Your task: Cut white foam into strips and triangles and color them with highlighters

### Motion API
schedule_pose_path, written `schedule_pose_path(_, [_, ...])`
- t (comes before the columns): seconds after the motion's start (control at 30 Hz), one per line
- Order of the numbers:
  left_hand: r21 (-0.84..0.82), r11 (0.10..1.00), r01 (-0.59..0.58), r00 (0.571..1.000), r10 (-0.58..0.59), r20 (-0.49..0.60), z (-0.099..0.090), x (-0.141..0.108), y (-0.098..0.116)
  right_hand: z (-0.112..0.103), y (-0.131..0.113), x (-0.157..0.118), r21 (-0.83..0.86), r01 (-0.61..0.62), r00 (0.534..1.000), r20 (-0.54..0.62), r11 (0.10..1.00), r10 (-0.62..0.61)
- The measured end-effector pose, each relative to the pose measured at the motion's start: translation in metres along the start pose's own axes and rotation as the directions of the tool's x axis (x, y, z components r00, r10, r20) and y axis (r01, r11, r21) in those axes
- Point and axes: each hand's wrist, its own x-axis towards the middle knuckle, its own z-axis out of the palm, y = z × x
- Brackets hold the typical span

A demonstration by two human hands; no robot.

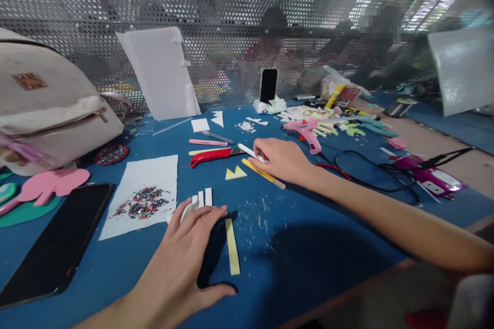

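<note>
Separately placed: the right hand (285, 159) gripping, the left hand (185, 252) spread.

The right hand, over the middle of the blue table (309, 288), curls its fingers on a white pen (247, 150), apparently pinched between thumb and forefinger for control. An orange pen (275, 180) lies alongside; whether it is also held cannot be told. The left hand, toward the near edge, is released, its fingers reaching over white strips (209, 197); contact is unclear. A yellow strip (232, 252) lies ungrasped between its thumb and forefinger.

Near the left edge, a paper sheet (162, 169) bears glittery bits (146, 202), probably to keep them gathered. A red-handled knife (210, 157) lies flat just beside the pens, presumably for easy reach. A pink glue gun (306, 131) sits toward the right edge. One phone (269, 85) stands upright near the far edge, seemingly supported by a white packet (274, 108); a larger phone (57, 247) lies flat at the near left corner.

The surface is flecked with pale marks or shreds. Beyond its far edge rises a perforated metal wall (227, 5), in which blurred figures show. A pale backpack (46, 100) occupies the far left corner.
</note>
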Motion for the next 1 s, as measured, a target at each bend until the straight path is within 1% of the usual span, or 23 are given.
schedule_pose_path(0.1, [-0.029, 0.999, 0.028, 1.0, -0.028, 0.003, 0.001, 0.001, 0.0, 0.007, 0.013, 0.005, 0.019, 0.025, 0.998, -0.051, 0.999, -0.024])
schedule_pose_path(0.3, [-0.081, 0.993, 0.086, 0.996, -0.083, 0.038, 0.002, 0.0, -0.001, 0.027, 0.037, 0.01, 0.169, 0.038, 0.999, -0.017, 0.985, -0.036])
schedule_pose_path(0.4, [-0.089, 0.991, 0.098, 0.995, -0.095, 0.038, 0.003, 0.0, -0.002, 0.026, 0.039, 0.01, 0.292, 0.028, 0.999, -0.044, 0.956, -0.015])
schedule_pose_path(0.47, [-0.091, 0.991, 0.096, 0.995, -0.093, 0.037, 0.003, 0.0, -0.002, 0.021, 0.035, 0.009, 0.392, 0.051, 0.997, -0.071, 0.919, -0.024])
schedule_pose_path(0.57, [-0.091, 0.992, 0.092, 0.995, -0.089, 0.044, 0.001, 0.001, 0.0, 0.012, 0.022, 0.004, 0.522, 0.111, 0.993, -0.099, 0.846, -0.069])
schedule_pose_path(0.67, [-0.093, 0.991, 0.092, 0.995, -0.089, 0.045, 0.0, 0.002, 0.003, 0.006, 0.005, -0.005, 0.618, 0.151, 0.989, -0.092, 0.771, -0.12])
schedule_pose_path(0.73, [-0.091, 0.991, 0.094, 0.995, -0.091, 0.04, -0.001, 0.003, 0.004, 0.005, -0.006, -0.012, 0.736, 0.159, 0.983, -0.056, 0.658, -0.174])
schedule_pose_path(0.87, [-0.091, 0.992, 0.09, 0.995, -0.087, 0.037, -0.001, 0.003, 0.005, 0.006, -0.022, -0.022, 0.85, 0.078, 0.977, 0.039, 0.522, -0.208])
schedule_pose_path(1.0, [-0.082, 0.992, 0.096, 0.995, -0.093, 0.042, -0.001, 0.003, 0.004, 0.009, -0.03, -0.027, 0.929, 0.014, 0.97, 0.077, 0.37, -0.229])
